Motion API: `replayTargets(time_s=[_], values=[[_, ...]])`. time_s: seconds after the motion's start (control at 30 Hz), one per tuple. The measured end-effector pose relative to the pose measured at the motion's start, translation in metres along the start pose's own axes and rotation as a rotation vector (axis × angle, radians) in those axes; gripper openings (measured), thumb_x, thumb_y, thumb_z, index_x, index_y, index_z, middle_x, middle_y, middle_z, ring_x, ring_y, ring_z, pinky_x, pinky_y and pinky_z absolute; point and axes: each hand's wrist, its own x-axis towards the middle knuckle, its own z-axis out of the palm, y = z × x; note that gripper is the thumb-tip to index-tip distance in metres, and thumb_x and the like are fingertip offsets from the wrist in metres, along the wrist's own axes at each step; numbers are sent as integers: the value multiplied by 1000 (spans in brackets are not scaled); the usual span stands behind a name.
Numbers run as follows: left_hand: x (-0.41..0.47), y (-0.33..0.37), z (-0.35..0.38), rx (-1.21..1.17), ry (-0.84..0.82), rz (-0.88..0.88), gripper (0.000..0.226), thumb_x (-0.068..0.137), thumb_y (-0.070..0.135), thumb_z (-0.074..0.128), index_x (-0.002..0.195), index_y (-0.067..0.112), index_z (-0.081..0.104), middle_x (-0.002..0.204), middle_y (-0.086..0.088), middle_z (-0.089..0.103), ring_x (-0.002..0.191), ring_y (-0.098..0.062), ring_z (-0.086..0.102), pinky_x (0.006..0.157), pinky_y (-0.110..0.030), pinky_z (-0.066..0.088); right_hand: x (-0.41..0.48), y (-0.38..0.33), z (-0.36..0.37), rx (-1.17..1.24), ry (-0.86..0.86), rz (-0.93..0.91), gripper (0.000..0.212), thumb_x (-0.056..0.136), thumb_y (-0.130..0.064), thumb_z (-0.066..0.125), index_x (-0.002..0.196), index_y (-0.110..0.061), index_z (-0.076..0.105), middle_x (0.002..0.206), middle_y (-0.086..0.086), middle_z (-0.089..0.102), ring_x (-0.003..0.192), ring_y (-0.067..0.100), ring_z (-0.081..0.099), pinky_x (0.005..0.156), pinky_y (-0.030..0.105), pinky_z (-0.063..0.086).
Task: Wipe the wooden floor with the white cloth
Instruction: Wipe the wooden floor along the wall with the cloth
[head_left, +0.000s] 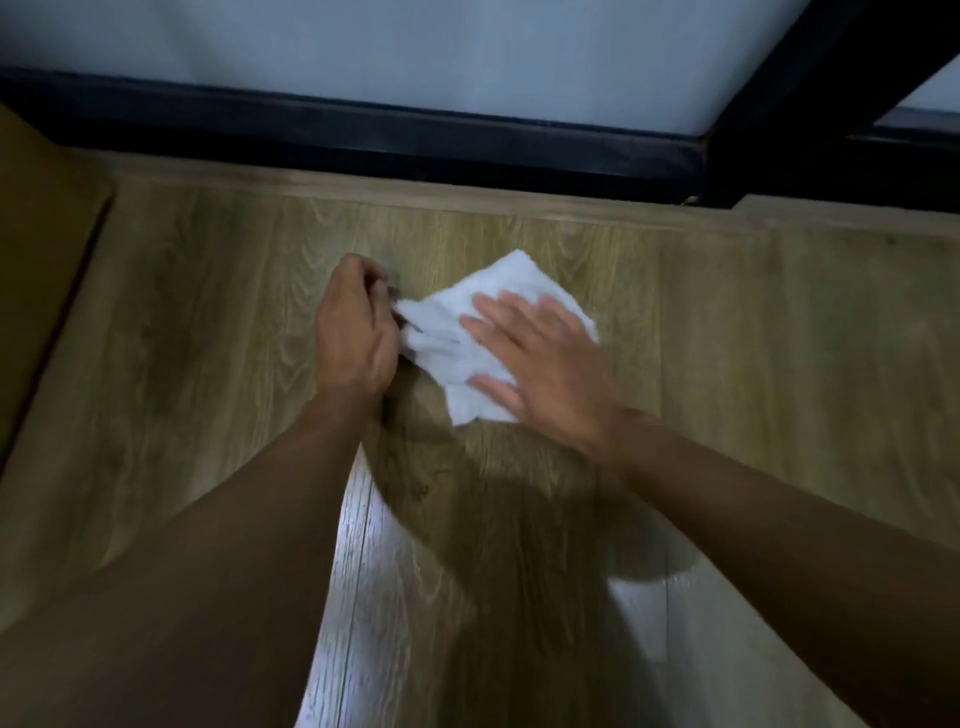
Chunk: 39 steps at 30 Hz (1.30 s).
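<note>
A crumpled white cloth (457, 332) lies on the wooden floor (753, 338) in the middle of the view. My right hand (540, 364) lies flat on the cloth's right half, fingers straight and spread, pressing it down. My left hand (353, 327) is curled at the cloth's left corner and pinches that edge; its fingertips are hidden under the hand. Both forearms reach in from the bottom of the view.
A black frame (415, 135) under a pale frosted panel (415, 47) bounds the floor at the back, with a black post (779, 104) at the right. A brown panel (36, 270) stands at the left edge. Light glares on the near floor (353, 597).
</note>
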Motion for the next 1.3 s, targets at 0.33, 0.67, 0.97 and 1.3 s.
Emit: replayTargets(time_s=[0.33,0.67,0.97,1.3], values=[[-1,7,-10,-31,91,-123,15,96,18,37,100,12,49,94,-2,54,85,-15,48,71,-22,34,48,-45,4,54,45,75,55,95,-46,37,143,-18,39,153,-1,36,139,21,33,103,43,24],[-28,15,6,453,3,196,36,86,19,46,120,9,51,121,-19,51,110,-35,47,90,-42,32,56,-11,6,47,-4,345,64,99,-53,23,151,-16,18,161,8,12,149,26,5,117,56,2],[-21,36,12,332,-136,272,32,96,20,40,124,12,52,124,-15,52,108,-34,52,91,-43,44,-14,33,3,184,61,371,58,101,-44,29,150,-14,26,159,5,22,148,21,15,120,48,5],[-17,43,8,456,-265,250,42,86,12,48,128,8,43,114,-22,58,104,-41,56,88,-50,46,-52,35,-1,164,44,193,55,100,-41,39,147,-14,33,155,4,31,146,18,21,120,45,9]])
